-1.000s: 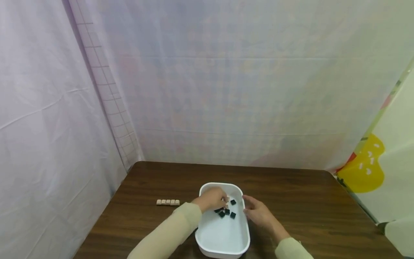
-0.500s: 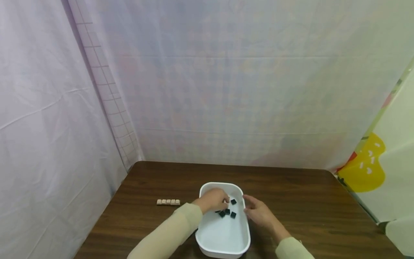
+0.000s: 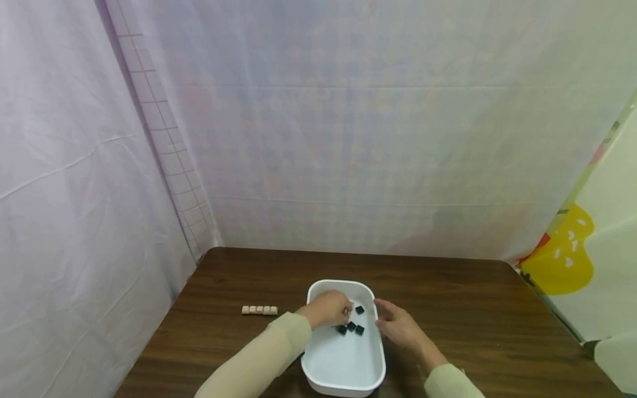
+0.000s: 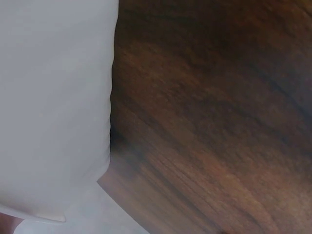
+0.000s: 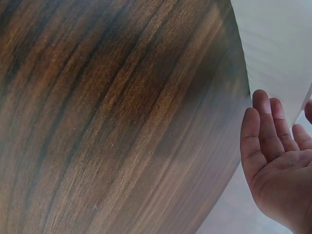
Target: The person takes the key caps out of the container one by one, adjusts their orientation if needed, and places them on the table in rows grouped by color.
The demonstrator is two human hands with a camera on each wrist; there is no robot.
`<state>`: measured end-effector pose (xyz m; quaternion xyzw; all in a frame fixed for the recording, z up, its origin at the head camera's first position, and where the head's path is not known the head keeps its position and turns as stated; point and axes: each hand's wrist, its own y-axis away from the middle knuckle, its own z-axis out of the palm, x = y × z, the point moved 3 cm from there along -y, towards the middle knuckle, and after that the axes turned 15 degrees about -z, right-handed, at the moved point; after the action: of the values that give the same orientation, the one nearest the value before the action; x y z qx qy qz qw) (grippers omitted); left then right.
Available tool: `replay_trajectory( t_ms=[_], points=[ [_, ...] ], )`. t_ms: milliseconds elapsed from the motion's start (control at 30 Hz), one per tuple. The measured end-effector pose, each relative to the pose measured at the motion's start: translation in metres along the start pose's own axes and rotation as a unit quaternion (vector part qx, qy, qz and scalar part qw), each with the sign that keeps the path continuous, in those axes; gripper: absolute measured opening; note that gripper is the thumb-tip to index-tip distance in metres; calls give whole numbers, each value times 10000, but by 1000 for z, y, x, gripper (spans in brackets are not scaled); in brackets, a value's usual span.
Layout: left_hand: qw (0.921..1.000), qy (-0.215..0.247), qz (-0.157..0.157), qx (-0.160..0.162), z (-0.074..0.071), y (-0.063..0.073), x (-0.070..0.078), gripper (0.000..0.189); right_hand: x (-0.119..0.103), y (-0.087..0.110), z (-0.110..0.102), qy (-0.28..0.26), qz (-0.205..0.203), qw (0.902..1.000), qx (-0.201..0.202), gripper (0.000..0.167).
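My left hand (image 3: 330, 308) reaches over the left rim into a white tub (image 3: 343, 365). Its thumb and fingers pinch a small beige keycap (image 3: 346, 313), mostly hidden by the fingers. Several black keycaps (image 3: 359, 330) lie on the tub floor just in front of and beside those fingertips. At the tub's right side, my right hand (image 3: 398, 327) rests its fingers by the outer wall. In the right wrist view the right hand (image 5: 280, 161) has fairly straight fingers lying along the white wall. The left wrist view shows the tub's outer wall (image 4: 53, 97), not the hand.
A straight row of beige keycaps (image 3: 259, 310) sits on the dark wooden table (image 3: 438, 293) to the left of the tub. Pale curtains (image 3: 318, 138) hang behind the table and along both sides.
My left fingers have closed in on the beige keycaps that showed among the black ones, and a black keycap has shifted slightly. The right hand stays in place.
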<state>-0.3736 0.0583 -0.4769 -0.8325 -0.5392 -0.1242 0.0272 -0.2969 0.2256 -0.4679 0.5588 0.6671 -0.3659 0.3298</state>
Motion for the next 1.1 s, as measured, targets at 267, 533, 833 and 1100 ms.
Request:
replay_trajectory(
  t_ms=[267, 533, 833, 1100],
  points=[
    [9999, 79, -84, -69, 2, 0, -2, 29, -2, 1, 0, -8, -39, 10000, -4, 56],
    [9998, 99, 149, 4, 1, -1, -1, 31, -2, 1, 0, 25, -19, 10000, -9, 56],
    [9974, 651, 307, 68, -12, 5, -4, 23, -2, 0, 0, 98, 73, 9999, -42, 56],
    [9895, 1332, 473, 312, -28, 14, -18, 24, -1, -1, 0, 206, 188, 9996, -71, 59]
  ],
)
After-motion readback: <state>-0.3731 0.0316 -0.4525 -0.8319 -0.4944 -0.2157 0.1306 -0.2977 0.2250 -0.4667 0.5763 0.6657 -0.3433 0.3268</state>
